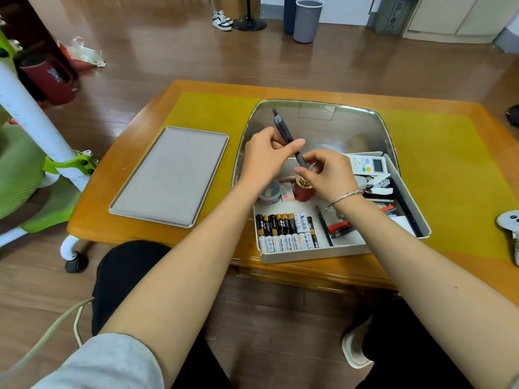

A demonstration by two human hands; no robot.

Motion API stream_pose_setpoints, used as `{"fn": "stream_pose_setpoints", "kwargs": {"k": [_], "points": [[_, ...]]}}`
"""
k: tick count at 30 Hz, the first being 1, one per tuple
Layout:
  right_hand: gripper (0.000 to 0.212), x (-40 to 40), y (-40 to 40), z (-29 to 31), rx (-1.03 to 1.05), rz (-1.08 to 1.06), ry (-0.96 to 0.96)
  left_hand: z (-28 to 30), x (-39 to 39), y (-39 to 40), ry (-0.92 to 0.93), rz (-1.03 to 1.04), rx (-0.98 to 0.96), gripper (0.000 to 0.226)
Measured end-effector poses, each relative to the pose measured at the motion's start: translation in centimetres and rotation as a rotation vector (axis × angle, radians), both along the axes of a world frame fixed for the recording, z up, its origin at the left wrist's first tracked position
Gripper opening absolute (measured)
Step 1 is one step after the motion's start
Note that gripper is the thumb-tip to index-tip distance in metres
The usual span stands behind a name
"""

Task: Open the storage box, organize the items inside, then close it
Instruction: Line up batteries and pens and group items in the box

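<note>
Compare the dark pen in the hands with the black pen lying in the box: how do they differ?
The held pen is lifted above the storage box, tilted, gripped by the left hand and pinched by the right hand. The black pen in the box lies flat and untouched beside the batteries. Both are dark and slim.

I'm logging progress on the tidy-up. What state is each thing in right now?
storage box: open, lid off.
lid: flat on the table, left of the box.
pen: lifted above the box, tilted, held at both hands.
left hand: grips the pen's middle.
right hand: fingers pinch the pen's lower end.
batteries: lined up in a row at the box's front left.
remote: lying in the box's far right.
</note>
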State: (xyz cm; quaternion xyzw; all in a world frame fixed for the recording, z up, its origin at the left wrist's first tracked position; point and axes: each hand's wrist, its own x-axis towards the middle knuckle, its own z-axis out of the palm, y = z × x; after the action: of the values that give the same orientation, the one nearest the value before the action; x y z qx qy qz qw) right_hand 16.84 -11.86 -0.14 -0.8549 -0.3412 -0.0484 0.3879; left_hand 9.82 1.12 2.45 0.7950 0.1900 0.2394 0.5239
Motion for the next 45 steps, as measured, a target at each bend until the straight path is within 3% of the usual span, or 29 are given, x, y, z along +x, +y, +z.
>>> {"fn": "stream_pose_setpoints", "kwargs": {"k": [1,3,5,7,11,16,23,25,27,29,31,34,38,41,45], "points": [[0.018,0.1,-0.4,0.0,-0.001,-0.001,-0.018,-0.1,-0.4,0.0,0.029,-0.043,-0.010,0.030],[0.015,0.4,-1.4,-0.1,-0.011,-0.005,-0.028,-0.8,-1.4,0.3,0.163,-0.095,0.092,0.057],[0.017,0.7,-2.6,-0.4,-0.037,-0.020,-0.014,-1.9,-2.6,1.2,0.321,-0.016,0.270,0.081],[0.021,0.8,-3.8,-1.0,-0.039,-0.019,0.028,-2.7,-4.0,2.0,0.512,0.080,0.318,0.093],[0.019,0.8,-5.4,-2.2,-0.130,0.023,0.058,-4.2,-5.6,1.7,0.852,-0.110,0.166,0.066],[0.016,0.7,-5.9,-3.2,-0.304,0.114,-0.021,-5.4,-5.5,0.8,0.802,-0.159,0.308,0.041],[0.024,1.0,-5.4,-4.0,-0.528,0.221,-0.099,-5.5,-5.9,1.1,0.730,-0.146,0.298,0.027],[0.023,1.1,-5.1,-4.3,-0.560,0.202,-0.089,-5.4,-6.2,0.5,0.695,-0.102,0.298,0.035],[0.022,1.4,-4.6,-4.5,-0.591,0.183,-0.071,-5.4,-6.7,-0.7,0.588,0.039,0.489,0.051],[0.021,1.7,-4.1,-4.8,-0.620,0.183,-0.064,-4.9,-6.9,-2.6,0.382,0.126,0.656,0.051],[0.022,1.9,-3.8,-5.1,-0.636,0.191,-0.066,-4.5,-6.7,-4.3,0.301,-0.024,0.691,0.040],[0.021,2.2,-3.3,-5.5,-0.649,0.220,-0.070,-5.0,-6.1,-5.9,0.522,-0.350,0.618,0.041],[0.021,2.4,-3.0,-6.0,-0.648,0.233,-0.078,-5.9,-4.8,-6.7,0.980,-0.526,0.430,0.061],[0.020,2.3,-2.7,-6.2,-0.633,0.238,-0.076,-6.4,-4.1,-6.9,1.113,-0.521,0.386,0.071],[0.020,2.0,-2.3,-6.4,-0.618,0.256,-0.088,-6.8,-4.4,-6.7,1.150,-0.531,0.399,0.080]]}}
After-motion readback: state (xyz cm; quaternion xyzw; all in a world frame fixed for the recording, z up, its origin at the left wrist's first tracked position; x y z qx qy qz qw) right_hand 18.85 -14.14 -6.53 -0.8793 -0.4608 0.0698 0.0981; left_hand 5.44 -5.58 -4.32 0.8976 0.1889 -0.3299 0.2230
